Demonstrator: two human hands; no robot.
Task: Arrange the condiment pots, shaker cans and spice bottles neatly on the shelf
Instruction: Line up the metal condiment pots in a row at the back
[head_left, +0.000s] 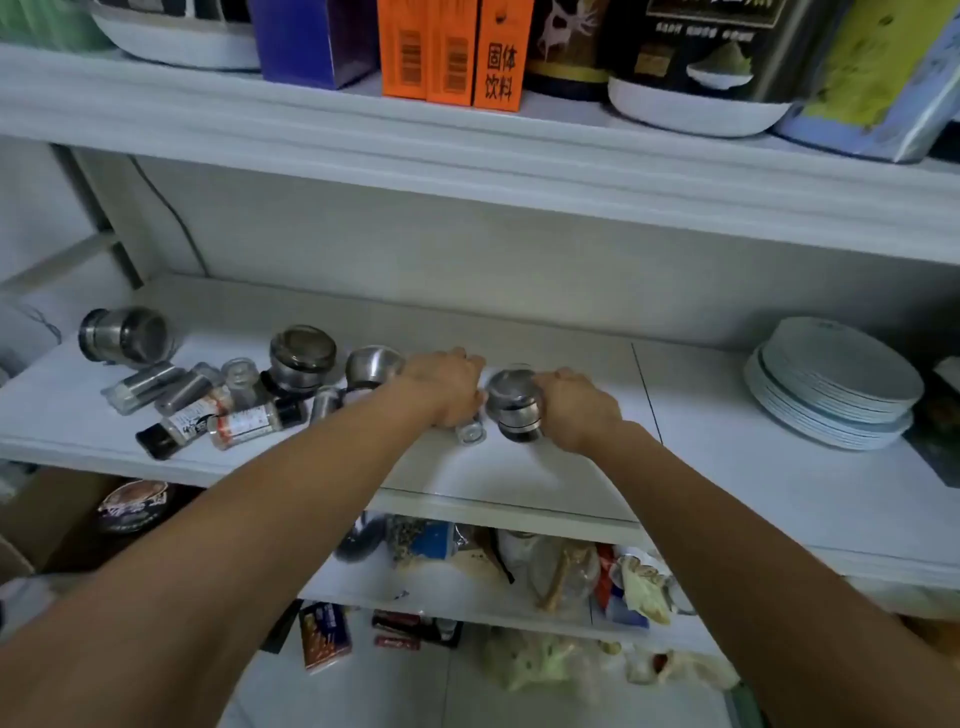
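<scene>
White smooth shelf (727, 467), faint sheen, looks like laminate. The steel pot (511, 410) is polished metal, mirror-bright, with a clear glossy lid. The small jar (471, 431) is transparent, glass or plastic, can't tell. The tipped pot (124, 335) is brushed steel, duller. The lidded pot (304, 358) is shiny steel under a smoky see-through lid. The spice bottles (244, 423) are clear with paper labels and matt black caps. The shaker cans (150, 387) are grey metal with a soft sheen. The plates (836, 384) are white and glossy glazed. The orange boxes (452, 52) are matt card. The pouch (883, 78) is crinkled shiny film.
</scene>
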